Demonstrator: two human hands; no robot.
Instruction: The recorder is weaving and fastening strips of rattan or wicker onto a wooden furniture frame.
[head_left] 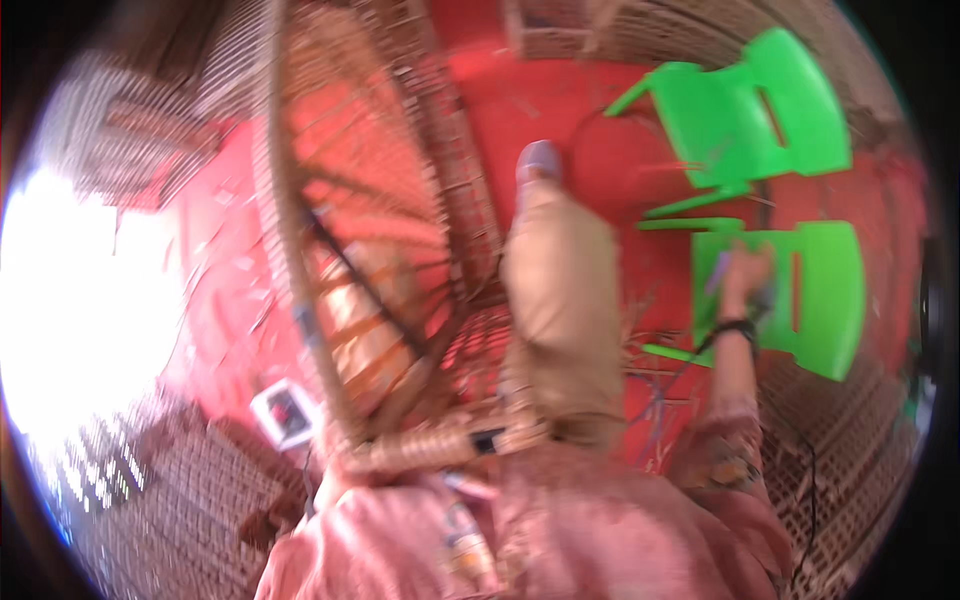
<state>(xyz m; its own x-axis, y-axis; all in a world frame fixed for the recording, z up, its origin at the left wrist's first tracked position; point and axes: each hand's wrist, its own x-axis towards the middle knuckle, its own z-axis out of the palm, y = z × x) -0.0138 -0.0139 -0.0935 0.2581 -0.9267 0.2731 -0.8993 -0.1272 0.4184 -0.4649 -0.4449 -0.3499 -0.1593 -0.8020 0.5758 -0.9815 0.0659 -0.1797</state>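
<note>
A large woven rattan frame [285,230] with wrapped poles leans against my lap and reaches away to the far left. Its wrapped near pole [420,452] crosses in front of my body. On the right, my right hand [748,272] is over the seat of the nearer green plastic chair [825,290], smeared by motion. A purple object [718,272] shows beside its fingers, and a greyish shape lies at its other side; whether the hand grips either is unclear. A dark band circles that wrist. My left hand does not show.
Another green chair [720,120] stands farther off. Scraps and thin strips litter the red floor [215,290]. A small white-framed object [285,413] is near my left side. Stacked woven pieces [200,490] line the edges. My outstretched leg [565,290] lies between frame and chairs.
</note>
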